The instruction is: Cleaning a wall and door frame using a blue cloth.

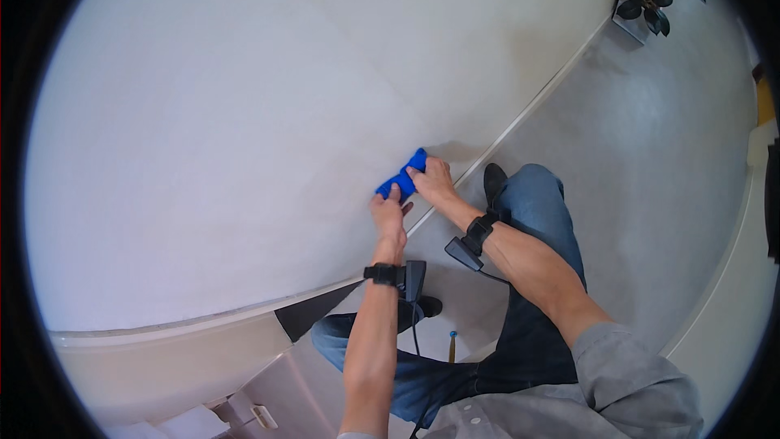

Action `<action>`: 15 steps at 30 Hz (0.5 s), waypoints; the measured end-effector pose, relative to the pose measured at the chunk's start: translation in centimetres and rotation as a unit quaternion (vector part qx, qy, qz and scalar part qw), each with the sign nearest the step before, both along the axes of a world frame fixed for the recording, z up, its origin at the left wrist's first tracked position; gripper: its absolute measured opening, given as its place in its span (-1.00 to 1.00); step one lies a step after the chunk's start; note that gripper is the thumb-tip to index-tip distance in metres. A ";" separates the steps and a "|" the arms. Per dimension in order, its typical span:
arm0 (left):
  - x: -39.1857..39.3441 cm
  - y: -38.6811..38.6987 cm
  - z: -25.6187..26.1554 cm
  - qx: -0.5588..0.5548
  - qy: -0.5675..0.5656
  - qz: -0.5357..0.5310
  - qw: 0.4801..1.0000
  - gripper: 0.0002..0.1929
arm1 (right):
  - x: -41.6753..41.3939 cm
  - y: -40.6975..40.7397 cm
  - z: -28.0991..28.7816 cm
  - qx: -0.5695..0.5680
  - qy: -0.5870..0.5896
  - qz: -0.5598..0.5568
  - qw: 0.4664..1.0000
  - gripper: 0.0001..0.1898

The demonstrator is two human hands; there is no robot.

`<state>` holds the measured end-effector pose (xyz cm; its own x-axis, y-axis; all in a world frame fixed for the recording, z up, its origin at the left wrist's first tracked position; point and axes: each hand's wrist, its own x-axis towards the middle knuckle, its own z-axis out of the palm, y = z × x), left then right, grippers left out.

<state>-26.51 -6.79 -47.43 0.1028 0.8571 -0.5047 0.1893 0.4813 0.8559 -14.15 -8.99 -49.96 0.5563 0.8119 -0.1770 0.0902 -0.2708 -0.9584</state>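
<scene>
A bunched blue cloth [398, 185] is gripped between both hands, just in front of a broad white wall surface [231, 134]. My left hand [389, 217] pinches its lower-left part, thumb on top. At the upper-right part, my right hand [431, 182] has its thumb pressed onto the fabric. The fingers behind the cloth are mostly hidden, and whether the cloth touches the wall cannot be told. Each wrist carries a black strap with a small device and a cable.
A pale baseboard [542, 96] runs diagonally between wall and grey floor [615, 195]. A dark-leaved plant [634, 9] stands in a pot at upper right. My bent knees flank the floor below my hands. A thin blue-tipped stick [452, 350] shows between my legs. White items [192, 422] lie at lower left.
</scene>
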 end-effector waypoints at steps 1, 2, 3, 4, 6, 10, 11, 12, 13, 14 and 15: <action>0.0 0.0 2.5 0.054 -0.017 0.001 0.998 -0.71 | 0.0 0.0 2.4 0.048 -0.001 -0.006 0.999 -0.75; 0.0 -0.1 5.2 0.109 -0.037 0.001 0.993 -0.72 | -0.1 0.2 4.6 0.112 0.016 -0.022 0.993 -0.76; 0.3 0.0 8.0 0.155 -0.062 -0.003 0.986 -0.73 | 0.0 0.2 7.3 0.183 0.034 -0.037 0.982 -0.75; 1.0 -0.1 10.8 0.198 -0.090 -0.007 0.976 -0.73 | 0.9 0.2 9.6 0.224 0.033 -0.042 0.973 -0.74; 2.7 -0.4 16.6 0.298 -0.113 -0.021 0.948 -0.71 | 2.3 0.5 14.9 0.322 0.036 -0.070 0.943 -0.68; 4.2 0.2 26.2 0.412 -0.149 -0.030 0.898 -0.68 | 4.0 1.8 24.5 0.478 0.031 -0.069 0.875 -0.65; 4.6 0.2 27.6 0.445 -0.156 -0.038 0.881 -0.67 | 4.3 2.0 26.3 0.476 0.010 -0.062 0.877 -0.65; 4.7 0.5 28.4 0.480 -0.163 -0.045 0.861 -0.66 | 4.5 2.3 27.5 0.466 0.025 -0.055 0.883 -0.67; 4.8 0.9 27.8 0.474 -0.154 -0.027 0.867 -0.65 | 4.7 2.8 27.2 0.477 0.029 -0.062 0.876 -0.69; 5.3 0.7 27.2 0.483 -0.151 -0.025 0.862 -0.67 | 5.0 3.2 26.7 0.490 0.032 -0.069 0.868 -0.71; 5.1 0.7 25.7 0.470 -0.147 -0.017 0.870 -0.70 | 4.8 3.4 25.6 0.491 0.035 -0.061 0.868 -0.71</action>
<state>-21.37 -6.09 -21.71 0.1420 0.8716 0.4693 -0.1040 -0.4583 0.8827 -9.40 -5.54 -24.40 0.6651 0.5266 0.5295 0.0499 0.6761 -0.7351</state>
